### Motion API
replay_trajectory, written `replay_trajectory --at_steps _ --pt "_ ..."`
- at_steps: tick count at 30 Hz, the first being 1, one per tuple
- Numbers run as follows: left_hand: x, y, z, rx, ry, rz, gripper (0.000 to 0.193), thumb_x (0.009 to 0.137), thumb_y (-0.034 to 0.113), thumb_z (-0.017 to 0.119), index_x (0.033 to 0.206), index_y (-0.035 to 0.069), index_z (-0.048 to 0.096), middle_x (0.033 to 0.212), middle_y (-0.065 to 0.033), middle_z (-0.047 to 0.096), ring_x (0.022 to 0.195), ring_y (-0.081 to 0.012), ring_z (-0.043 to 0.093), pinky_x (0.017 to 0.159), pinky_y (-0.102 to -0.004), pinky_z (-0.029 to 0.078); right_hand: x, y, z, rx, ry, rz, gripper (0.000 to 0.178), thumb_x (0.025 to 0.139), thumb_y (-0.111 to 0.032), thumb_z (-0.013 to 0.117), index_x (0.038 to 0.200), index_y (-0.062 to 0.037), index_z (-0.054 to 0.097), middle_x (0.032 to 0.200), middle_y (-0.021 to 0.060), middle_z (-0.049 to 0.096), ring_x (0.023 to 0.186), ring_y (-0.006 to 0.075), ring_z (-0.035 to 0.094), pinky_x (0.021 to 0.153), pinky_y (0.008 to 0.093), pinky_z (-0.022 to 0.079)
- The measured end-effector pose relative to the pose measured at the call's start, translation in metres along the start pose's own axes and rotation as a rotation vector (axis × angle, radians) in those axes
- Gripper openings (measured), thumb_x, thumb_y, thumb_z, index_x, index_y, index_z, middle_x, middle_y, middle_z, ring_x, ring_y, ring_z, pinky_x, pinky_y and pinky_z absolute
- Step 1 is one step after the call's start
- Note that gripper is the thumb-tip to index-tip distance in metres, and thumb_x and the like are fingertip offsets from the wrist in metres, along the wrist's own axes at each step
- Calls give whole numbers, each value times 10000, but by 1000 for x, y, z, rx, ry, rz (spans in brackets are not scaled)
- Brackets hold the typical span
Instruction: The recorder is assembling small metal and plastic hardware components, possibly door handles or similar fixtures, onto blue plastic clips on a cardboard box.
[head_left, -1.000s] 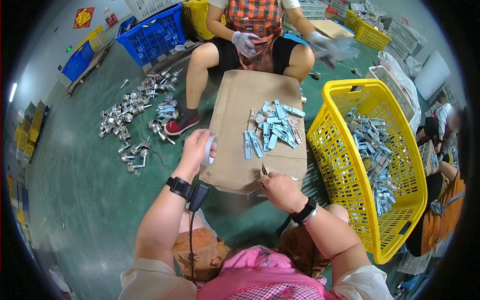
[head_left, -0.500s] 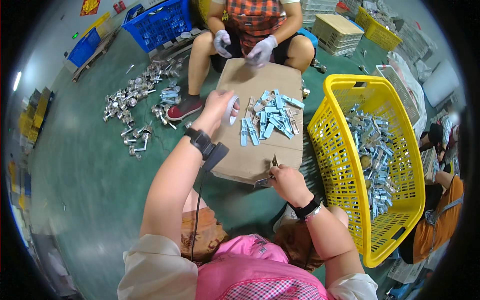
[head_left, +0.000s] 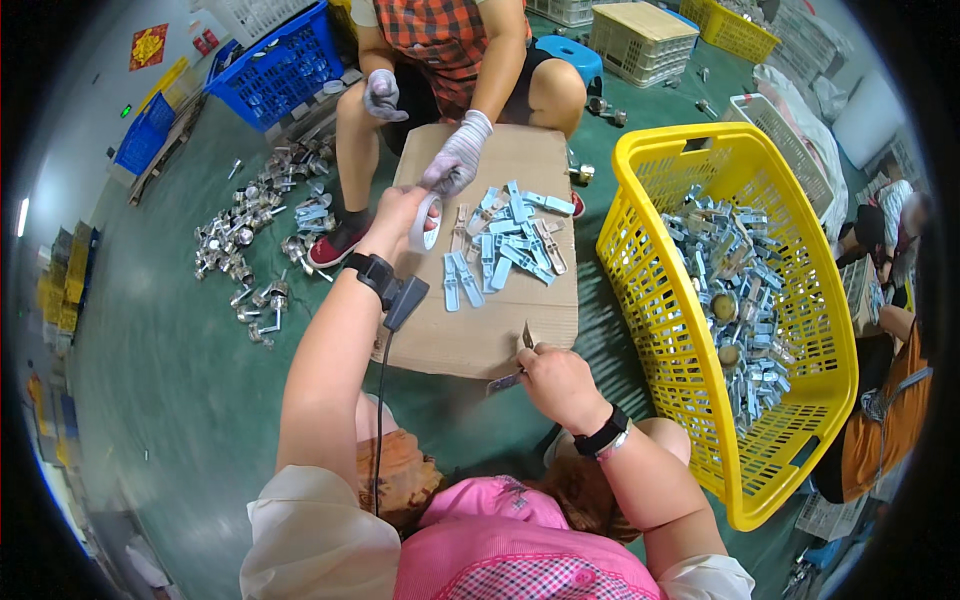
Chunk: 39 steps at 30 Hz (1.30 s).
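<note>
Left hand (head_left: 400,215): fingers curled round white tape roll (head_left: 417,233), above cardboard surface (head_left: 440,345), left of pale-blue clip-like pieces (head_left: 468,280). Co-worker's gloved hand (head_left: 456,162) right beside; contact unclear. Right hand (head_left: 562,385) closed on thin metal tool (head_left: 503,382), near edge. Roll probably light, stiff, smooth; grip outer rim. Tool likely rigid, sharp; hold mid-length.
</note>
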<state>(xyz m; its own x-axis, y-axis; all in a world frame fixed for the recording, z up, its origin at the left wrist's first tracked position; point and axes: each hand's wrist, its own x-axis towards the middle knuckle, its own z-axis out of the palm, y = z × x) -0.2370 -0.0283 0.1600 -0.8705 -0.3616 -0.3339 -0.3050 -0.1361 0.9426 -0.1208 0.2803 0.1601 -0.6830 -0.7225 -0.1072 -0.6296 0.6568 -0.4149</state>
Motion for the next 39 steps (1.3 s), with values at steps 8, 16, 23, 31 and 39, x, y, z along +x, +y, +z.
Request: replay_trajectory --at_steps 8,16,23,31,39 --pt "11 7 7 -32 -26 74 219 943 221 486 954 8 530 708 -68 594 511 -142 572 465 -272 476 5 0 7 12 0 3 89 783 -101 536 838 -49 581 818 141 602 747 307 625 645 413 499" --pt "-17 50 -8 -240 -56 489 442 967 416 383 1089 14 520 821 -114 657 831 -195 623 846 -321 423 9 -15 3 5 -28 19 153 786 -152 603 897 -47 586 843 144 594 769 330 611 672 422 498" --pt "-173 101 -50 -199 -170 606 569 964 490 312 1068 -13 557 810 -125 664 770 -205 633 783 -347 458 28 -22 8 -10 12 -60 145 780 -101 531 888 -30 595 861 181 615 791 356 619 682 445 505" --pt "-315 38 -109 -202 -150 683 638 957 510 296 898 -57 583 680 -162 624 582 -270 614 618 -379 512 59 -31 24 -26 121 -60 154 744 -120 571 879 -73 627 849 178 629 806 355 618 696 445 500" --pt "-326 -132 -111 -281 267 69 402 888 381 593 703 26 553 533 -68 534 419 -161 530 387 -280 438 53 -31 36 -36 118 -68 189 715 -150 664 876 -60 625 865 156 634 826 329 612 737 422 489"
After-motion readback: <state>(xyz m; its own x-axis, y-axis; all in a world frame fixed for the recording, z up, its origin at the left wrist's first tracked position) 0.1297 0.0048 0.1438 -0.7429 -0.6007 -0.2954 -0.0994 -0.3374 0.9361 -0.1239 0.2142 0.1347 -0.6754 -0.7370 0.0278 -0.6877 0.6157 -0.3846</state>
